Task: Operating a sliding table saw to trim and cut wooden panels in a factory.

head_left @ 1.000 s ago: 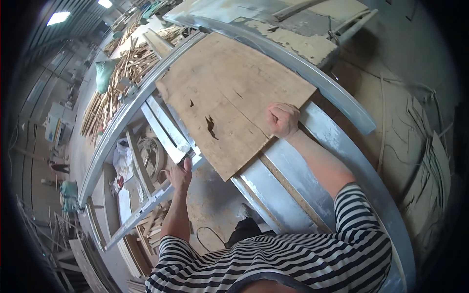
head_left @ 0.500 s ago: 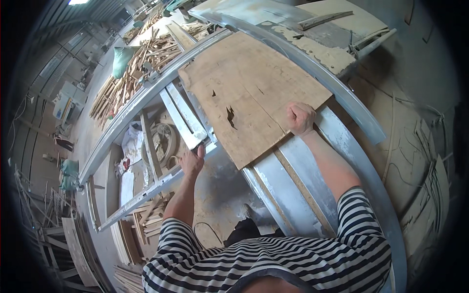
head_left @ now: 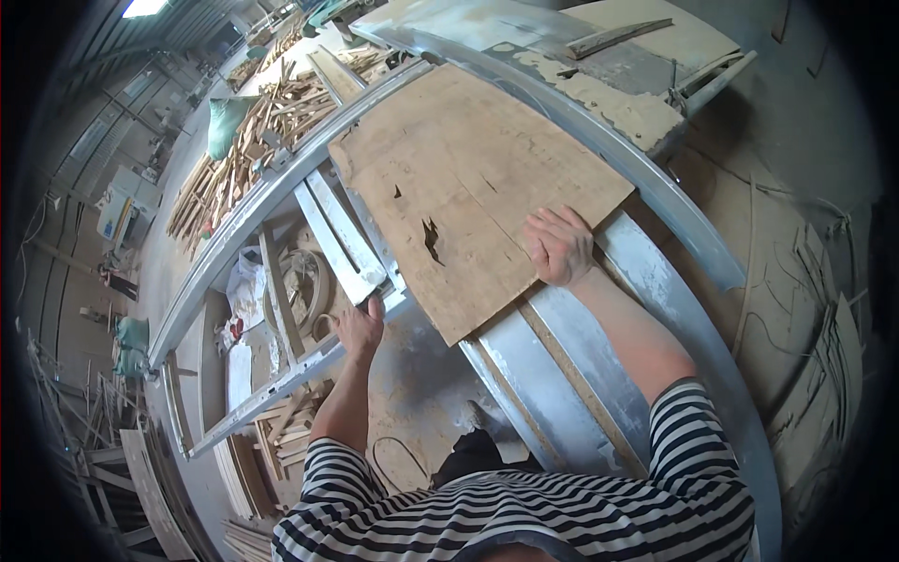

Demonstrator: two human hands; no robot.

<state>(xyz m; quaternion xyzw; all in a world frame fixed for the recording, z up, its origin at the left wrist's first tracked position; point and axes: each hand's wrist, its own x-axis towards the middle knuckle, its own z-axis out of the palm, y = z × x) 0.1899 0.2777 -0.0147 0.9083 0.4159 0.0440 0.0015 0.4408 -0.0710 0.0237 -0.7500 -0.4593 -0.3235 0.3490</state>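
A worn plywood board [head_left: 468,178], with dark holes and a long crack, lies across pale, blue-grey panels [head_left: 552,365] and the side of a long metal frame [head_left: 309,361]. My right hand [head_left: 562,248] rests on the board's near right edge, its fingers stretched out over the wood. To the left, my left hand [head_left: 361,326] is closed at the frame's near rail, beside the end of a pale grooved slat [head_left: 339,239]. Its thumb points up and some of its fingers are hidden. Something dark by the thumb is too small to name.
A curved metal edge [head_left: 646,173] runs along the board's right. Beyond it stands a plaster-streaked table [head_left: 609,89]. Scrap wood [head_left: 248,145] is heaped at the far left, near a green sack [head_left: 225,126]. Coiled strips [head_left: 304,281] lie inside the frame; more sticks [head_left: 286,426] lie below it.
My right hand has opened from a fist and spread its fingers on the board, a little further left. The board has shifted slightly toward me and left. My left hand stays at the rail.
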